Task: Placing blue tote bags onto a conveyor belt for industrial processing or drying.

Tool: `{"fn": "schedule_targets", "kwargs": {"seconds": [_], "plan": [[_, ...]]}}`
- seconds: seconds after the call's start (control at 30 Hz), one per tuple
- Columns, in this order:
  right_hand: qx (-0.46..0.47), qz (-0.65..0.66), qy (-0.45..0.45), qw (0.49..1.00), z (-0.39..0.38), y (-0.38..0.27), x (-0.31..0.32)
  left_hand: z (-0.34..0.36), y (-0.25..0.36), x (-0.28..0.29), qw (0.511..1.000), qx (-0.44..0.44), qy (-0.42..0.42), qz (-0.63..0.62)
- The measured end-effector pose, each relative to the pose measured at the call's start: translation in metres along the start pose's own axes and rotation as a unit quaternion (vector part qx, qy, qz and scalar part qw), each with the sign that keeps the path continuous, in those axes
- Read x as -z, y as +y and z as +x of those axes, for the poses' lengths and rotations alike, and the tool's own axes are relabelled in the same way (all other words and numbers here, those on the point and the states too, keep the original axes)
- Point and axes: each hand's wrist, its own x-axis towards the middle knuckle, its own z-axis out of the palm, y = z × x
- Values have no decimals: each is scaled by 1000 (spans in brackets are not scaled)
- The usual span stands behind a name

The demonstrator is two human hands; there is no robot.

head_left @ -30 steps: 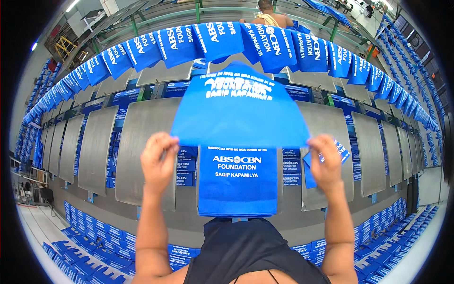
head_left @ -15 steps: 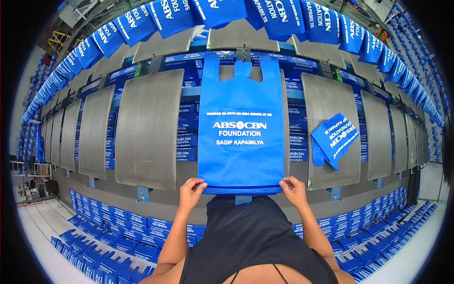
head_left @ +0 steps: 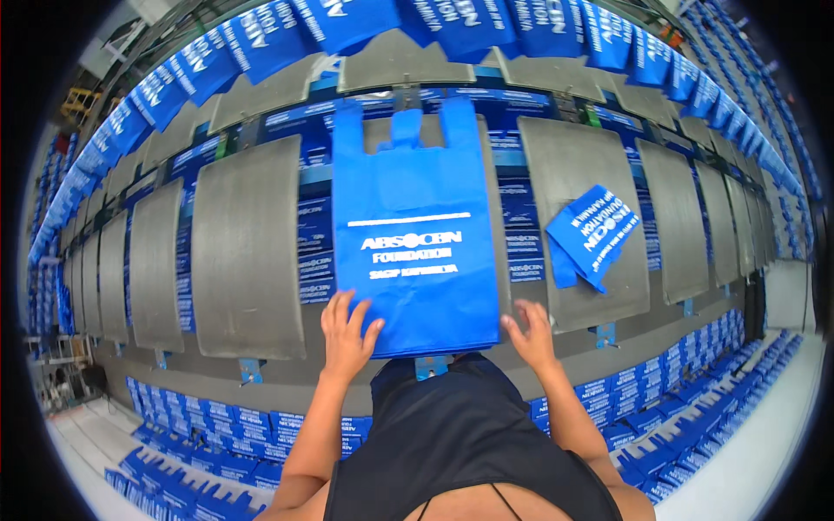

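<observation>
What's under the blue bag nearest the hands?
Under the bag, blue layers show at the lower edge, and a grey board shows at the top and right side. The rest is covered.

Blue bag [head_left: 417, 195] has white txt [head_left: 412, 241], prob. four-line.

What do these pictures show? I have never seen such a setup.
No robot here: these are a person's bare hands. The left of two fisheye cameras worn on the head looks down, so straight edges bend. A blue printed bag lies on a grey board. The left hand is at its lower left corner, the right hand near its lower right. Both hands look open, gripping nothing; contact with the bag is unclear. Another blue printed piece lies on the next board to the right, and blue bags hang in a row beyond.
</observation>
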Motion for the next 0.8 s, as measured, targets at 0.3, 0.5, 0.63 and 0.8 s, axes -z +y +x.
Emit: {"fn": "schedule_targets", "kwargs": {"seconds": [0.3, 0.5, 0.63, 0.8], "plan": [[31, -378, 109, 919, 120, 129, 73, 64, 24, -71, 971, -70, -124, 193], [24, -272, 46, 961, 150, 109, 128, 95, 91, -65, 993, -88, -35, 69], [63, -89, 136, 985, 168, 26, 210, 151, 186, -96, 972, -185, -25, -141], [123, -38, 205, 970, 167, -71, 298, 193, 305, -123, 917, -155, -43, -365]]}}
